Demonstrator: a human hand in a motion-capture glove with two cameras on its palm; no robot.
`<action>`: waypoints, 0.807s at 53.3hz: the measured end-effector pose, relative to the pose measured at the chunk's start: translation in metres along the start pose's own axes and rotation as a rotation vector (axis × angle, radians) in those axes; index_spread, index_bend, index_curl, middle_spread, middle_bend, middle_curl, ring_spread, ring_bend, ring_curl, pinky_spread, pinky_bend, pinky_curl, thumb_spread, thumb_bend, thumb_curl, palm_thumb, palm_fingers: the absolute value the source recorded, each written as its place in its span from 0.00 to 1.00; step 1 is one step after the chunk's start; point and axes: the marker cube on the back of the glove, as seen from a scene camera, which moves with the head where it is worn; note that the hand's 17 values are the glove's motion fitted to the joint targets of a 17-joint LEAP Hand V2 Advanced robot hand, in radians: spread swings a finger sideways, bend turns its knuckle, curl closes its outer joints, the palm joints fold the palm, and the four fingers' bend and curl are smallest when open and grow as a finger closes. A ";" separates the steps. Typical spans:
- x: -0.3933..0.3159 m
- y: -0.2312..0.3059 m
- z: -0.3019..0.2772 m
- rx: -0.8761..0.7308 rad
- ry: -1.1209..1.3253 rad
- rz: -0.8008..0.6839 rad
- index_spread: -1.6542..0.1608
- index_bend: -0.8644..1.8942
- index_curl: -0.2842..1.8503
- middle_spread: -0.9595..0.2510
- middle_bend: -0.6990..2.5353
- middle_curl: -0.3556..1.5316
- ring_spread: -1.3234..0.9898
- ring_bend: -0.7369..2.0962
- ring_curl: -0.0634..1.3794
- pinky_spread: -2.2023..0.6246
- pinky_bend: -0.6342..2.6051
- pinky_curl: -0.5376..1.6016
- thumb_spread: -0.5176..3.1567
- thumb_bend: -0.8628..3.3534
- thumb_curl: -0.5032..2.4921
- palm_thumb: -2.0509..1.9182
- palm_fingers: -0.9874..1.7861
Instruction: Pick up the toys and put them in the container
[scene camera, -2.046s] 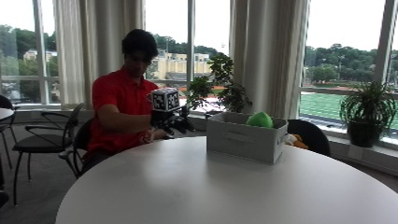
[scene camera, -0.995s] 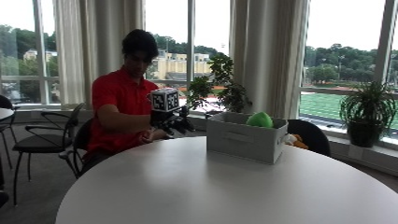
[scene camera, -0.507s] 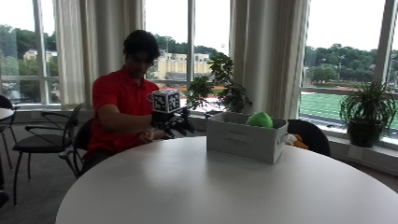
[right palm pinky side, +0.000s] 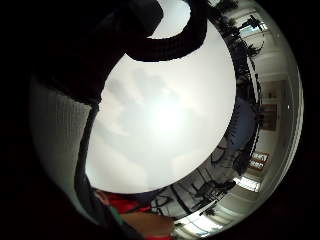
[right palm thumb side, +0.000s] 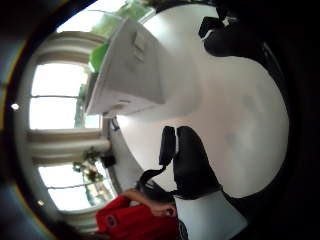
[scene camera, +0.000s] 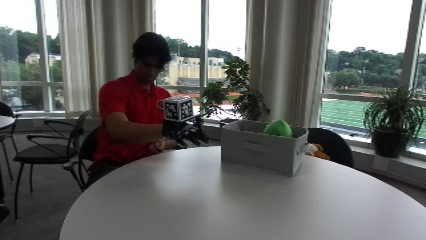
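In the outside view my gloved right hand hovers over the far edge of the round white table, left of the grey fabric container. Its fingers hang relaxed and hold nothing. A green toy sticks up out of the container. The thumb side palm view shows the container with the green toy at its rim, and black gloved fingers over bare table. In the little finger side view only the white tabletop lies under the palm.
The person's bare left hand rests at the table edge. A tan soft thing lies behind the container on a dark chair. Potted plants stand along the windows, and grey chairs at the left.
The gloved hand has drifted very slightly toward the container. Nothing else has moved.
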 end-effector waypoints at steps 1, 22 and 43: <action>-0.001 0.001 0.000 0.001 0.000 -0.001 0.67 0.46 0.36 0.66 0.27 0.35 0.51 0.34 0.28 0.80 0.38 0.42 0.50 0.20 0.29 0.54 0.41; 0.000 0.001 0.001 0.018 0.004 -0.009 0.67 0.46 0.36 0.66 0.27 0.35 0.51 0.34 0.28 0.80 0.38 0.41 0.49 0.20 0.29 0.54 0.41; 0.005 -0.004 0.001 0.007 0.011 -0.017 0.67 0.46 0.36 0.66 0.27 0.35 0.51 0.34 0.28 0.80 0.38 0.41 0.49 0.20 0.29 0.54 0.41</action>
